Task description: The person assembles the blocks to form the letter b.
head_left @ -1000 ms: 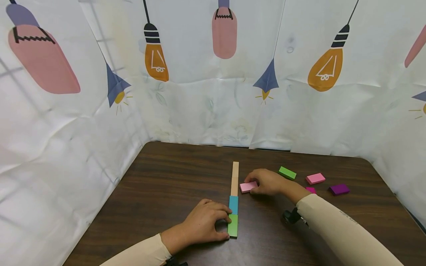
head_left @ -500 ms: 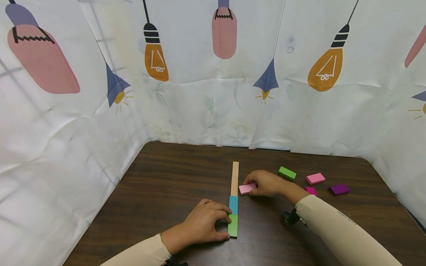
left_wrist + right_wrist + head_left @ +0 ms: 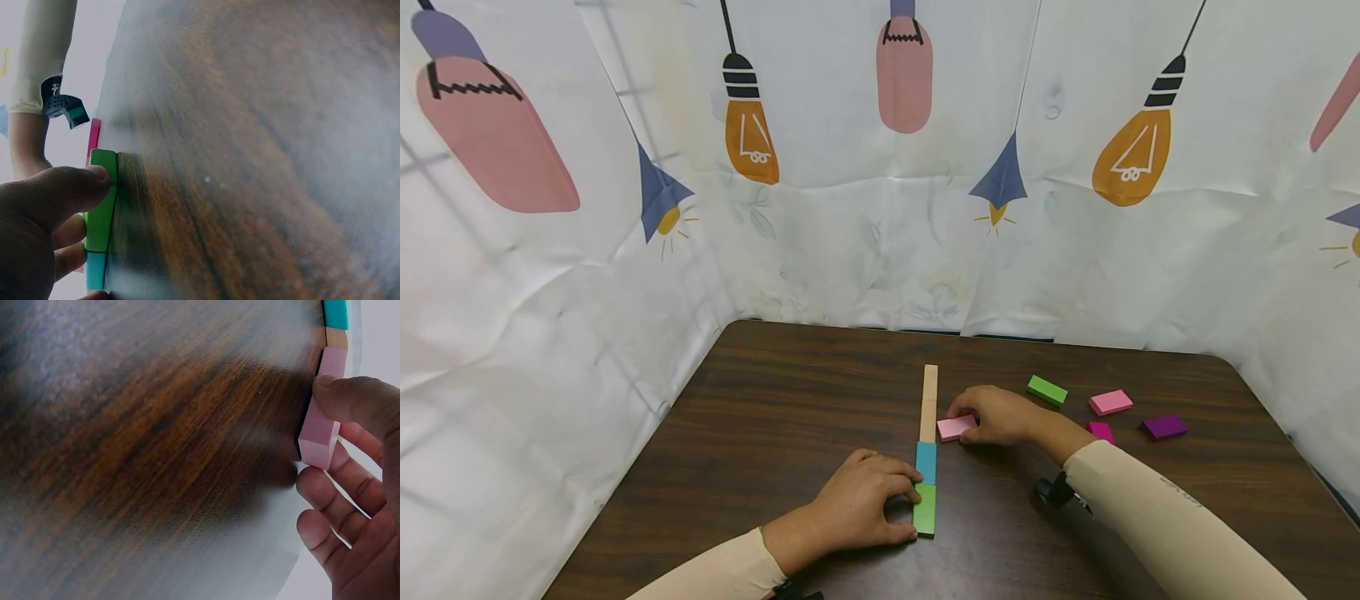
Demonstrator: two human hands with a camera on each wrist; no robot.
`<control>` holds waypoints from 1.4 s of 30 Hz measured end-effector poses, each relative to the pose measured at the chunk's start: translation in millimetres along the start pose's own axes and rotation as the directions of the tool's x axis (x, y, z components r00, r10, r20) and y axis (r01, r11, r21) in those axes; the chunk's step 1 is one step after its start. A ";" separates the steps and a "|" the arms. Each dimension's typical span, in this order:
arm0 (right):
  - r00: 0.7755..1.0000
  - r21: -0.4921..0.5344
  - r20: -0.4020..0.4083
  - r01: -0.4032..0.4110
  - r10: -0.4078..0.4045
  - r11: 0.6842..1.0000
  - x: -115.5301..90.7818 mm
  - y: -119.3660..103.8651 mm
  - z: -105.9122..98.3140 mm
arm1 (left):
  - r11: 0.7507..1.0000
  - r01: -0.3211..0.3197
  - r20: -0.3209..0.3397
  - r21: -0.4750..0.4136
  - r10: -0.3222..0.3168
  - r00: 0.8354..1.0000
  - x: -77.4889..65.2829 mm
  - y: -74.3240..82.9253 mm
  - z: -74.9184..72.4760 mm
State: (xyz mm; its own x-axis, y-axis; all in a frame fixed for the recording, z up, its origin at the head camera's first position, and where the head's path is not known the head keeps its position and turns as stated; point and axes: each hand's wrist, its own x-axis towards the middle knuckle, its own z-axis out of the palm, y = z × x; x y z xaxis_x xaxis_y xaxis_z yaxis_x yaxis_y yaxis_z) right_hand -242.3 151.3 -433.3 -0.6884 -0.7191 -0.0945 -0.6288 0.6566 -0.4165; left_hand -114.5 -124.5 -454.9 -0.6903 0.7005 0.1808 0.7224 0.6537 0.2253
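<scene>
Four blocks lie end to end in a straight line on the dark wood-grain surface (image 3: pixel 790 392): the far wooden block (image 3: pixel 931 382), the near wooden block (image 3: pixel 928 419), the blue block (image 3: pixel 927 461) and, closest to the person, the light green block (image 3: pixel 926 511). The left hand (image 3: pixel 861 500) holds the light green block at its left side, thumb at the near end and fingers curved toward the seam with the blue block. To the right of the line, the right hand (image 3: pixel 992 414) pinches the pale pink block (image 3: pixel 953 428) between thumb and fingers; this block lies crosswise, its left end just beside the near wooden block, though whether they touch cannot be told. Farther right lie the bright green block (image 3: pixel 1047 390), the pink block (image 3: pixel 1111 403), the purple block (image 3: pixel 1165 427) and the magenta block (image 3: pixel 1101 430), partly hidden by the right forearm (image 3: pixel 1063 437). Behind hangs a white curtain (image 3: pixel 865 233) printed with lamps.
</scene>
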 end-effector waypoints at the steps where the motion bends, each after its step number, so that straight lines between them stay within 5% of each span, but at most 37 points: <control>1: 1.000 -0.001 0.001 -0.003 0.003 1.000 0.1 -0.2 0.2 | 1.000 0.000 0.000 -0.001 0.000 1.000 0.0 0.1 -0.1; 24: 0.994 0.046 -0.009 -0.111 0.111 0.993 -10.0 -2.3 -6.5 | 1.000 0.006 0.008 -0.006 -0.006 1.000 0.2 -0.3 0.2; 42: 0.980 -0.009 -0.112 -0.164 0.162 0.986 -40.7 30.3 -29.7 | 1.000 0.005 0.007 0.000 -0.005 1.000 0.3 0.5 -1.3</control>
State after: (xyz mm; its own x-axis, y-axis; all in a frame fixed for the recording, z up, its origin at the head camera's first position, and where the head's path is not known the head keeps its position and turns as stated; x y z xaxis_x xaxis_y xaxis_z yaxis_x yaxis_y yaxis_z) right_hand -244.1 207.3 -415.2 -0.8176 -0.5728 -0.0586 -0.5103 0.7680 -0.3871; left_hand -114.5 -124.4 -453.5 -0.6938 0.6992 0.1729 0.7188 0.6573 0.2263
